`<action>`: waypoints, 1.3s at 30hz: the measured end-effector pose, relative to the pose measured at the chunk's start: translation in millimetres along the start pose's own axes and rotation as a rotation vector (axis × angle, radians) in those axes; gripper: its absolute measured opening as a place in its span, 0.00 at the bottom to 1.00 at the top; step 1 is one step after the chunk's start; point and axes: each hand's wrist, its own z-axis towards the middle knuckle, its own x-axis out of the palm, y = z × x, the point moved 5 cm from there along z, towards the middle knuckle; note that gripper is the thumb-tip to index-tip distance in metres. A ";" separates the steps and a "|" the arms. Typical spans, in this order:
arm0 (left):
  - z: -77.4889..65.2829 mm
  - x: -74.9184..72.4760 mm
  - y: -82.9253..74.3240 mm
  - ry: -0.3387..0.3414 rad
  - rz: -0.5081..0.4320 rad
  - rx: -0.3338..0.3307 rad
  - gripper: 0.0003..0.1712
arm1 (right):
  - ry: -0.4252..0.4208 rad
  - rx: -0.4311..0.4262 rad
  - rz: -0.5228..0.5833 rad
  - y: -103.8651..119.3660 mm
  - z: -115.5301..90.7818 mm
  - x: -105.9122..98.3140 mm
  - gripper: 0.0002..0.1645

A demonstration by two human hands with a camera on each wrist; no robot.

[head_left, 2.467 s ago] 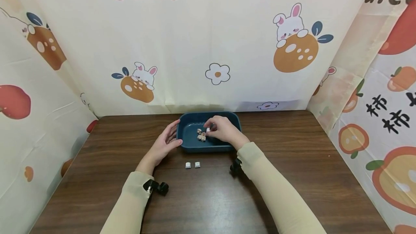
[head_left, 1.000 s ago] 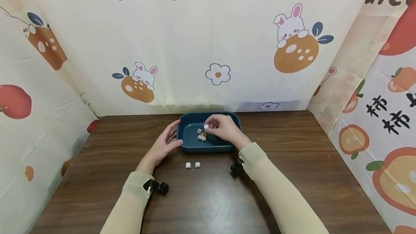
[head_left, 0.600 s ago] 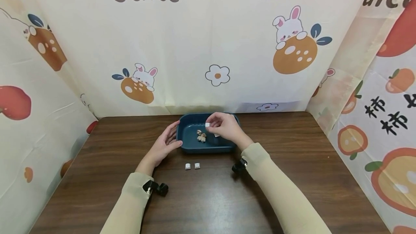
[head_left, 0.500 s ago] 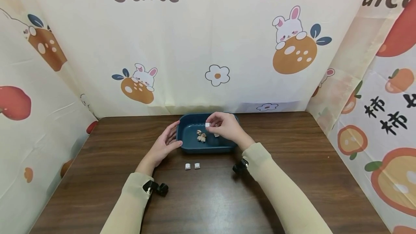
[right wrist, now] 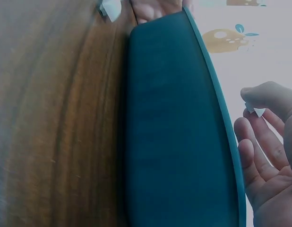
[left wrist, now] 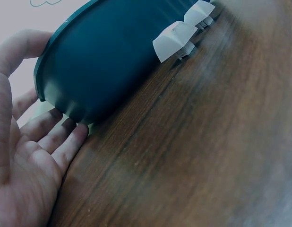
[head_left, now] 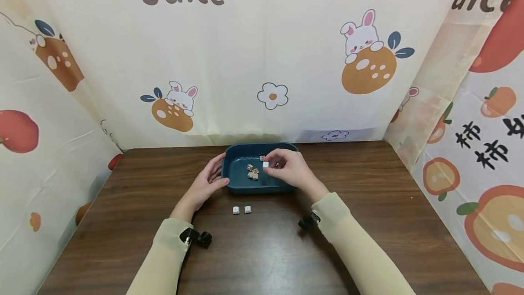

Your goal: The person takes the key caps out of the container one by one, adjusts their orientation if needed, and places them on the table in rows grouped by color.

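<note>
A dark blue tray (head_left: 245,190) stands at the back of the table. My left hand (head_left: 203,185) rests against its left end, fingers extended; in the left wrist view the fingertips (left wrist: 82,130) touch the tray's outer wall. My right hand (head_left: 292,167) is over the right half, pinching a white keycap (head_left: 266,164) between thumb and fingers. A cluster of small tan pieces (head_left: 253,174) lies on the tray floor, another small piece (head_left: 262,158) near the far wall. The right hand partly hides more of the tray. Two white keycaps (head_left: 236,210) (head_left: 247,209) sit side by side in front of the tray.
The brown wooden table (head_left: 262,258) runs to a printed cloth backdrop (head_left: 229,58) right behind the tray. More printed cloth (head_left: 454,149) hangs along the sides. A small black camera (head_left: 202,239) is strapped at the left wrist, another (head_left: 309,221) at the right.
My right hand, keycap still pinched, has risen slightly, then shifted right and nearer. A small piece near the tray's far wall has come into sight. The left hand stays in place.
</note>
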 end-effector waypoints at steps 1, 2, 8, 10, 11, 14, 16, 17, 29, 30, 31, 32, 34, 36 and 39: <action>0.0 0.1 0.2 0.000 -0.003 -0.001 0.46 | -0.007 0.000 -0.004 -0.2 -2.5 0.5 0.11; 0.0 0.2 0.2 0.000 -0.004 -0.001 0.46 | -0.011 0.004 -0.007 0.1 -5.1 1.0 0.11; -0.2 0.0 0.2 0.002 -0.009 0.004 0.46 | -0.047 0.020 0.011 3.8 -17.9 3.8 0.11; -0.5 -0.2 0.3 0.001 -0.009 0.006 0.46 | -0.058 0.019 0.020 6.3 -21.4 5.1 0.11; -0.7 -0.2 0.3 0.001 -0.009 0.006 0.46 | -0.059 0.017 0.026 7.7 -23.3 6.0 0.11; -1.1 0.2 0.1 0.004 -0.007 0.007 0.46 | -0.055 0.008 0.044 12.5 -29.6 9.4 0.11; -1.1 0.7 -0.4 0.006 -0.009 0.008 0.46 | -0.045 0.007 0.054 15.8 -34.6 12.1 0.12; -1.1 0.8 -0.7 0.007 -0.010 0.009 0.46 | -0.039 0.009 0.059 17.4 -37.1 13.6 0.12; 0.6 -0.2 1.4 0.009 -0.003 0.014 0.46 | 0.052 0.006 0.105 32.6 -66.5 33.6 0.12; 0.7 -0.1 1.4 0.010 -0.003 0.015 0.46 | 0.056 0.002 0.103 32.9 -67.9 34.8 0.12; 0.7 0.0 1.4 0.010 -0.002 0.015 0.46 | 0.061 -0.002 0.099 33.1 -69.1 35.9 0.12; 0.7 -0.1 1.4 0.008 0.000 0.015 0.46 | 0.064 -0.009 0.097 33.5 -70.3 36.8 0.13; 0.5 -0.3 1.3 0.005 0.005 0.015 0.45 | 0.069 -0.019 0.096 34.4 -72.4 38.4 0.13; 0.5 -0.4 0.9 0.002 0.007 0.016 0.45 | 0.072 -0.024 0.093 34.1 -73.9 39.8 0.13; 0.1 0.3 0.1 0.003 0.002 0.014 0.45 | 0.084 0.005 0.092 31.0 -76.3 42.6 0.12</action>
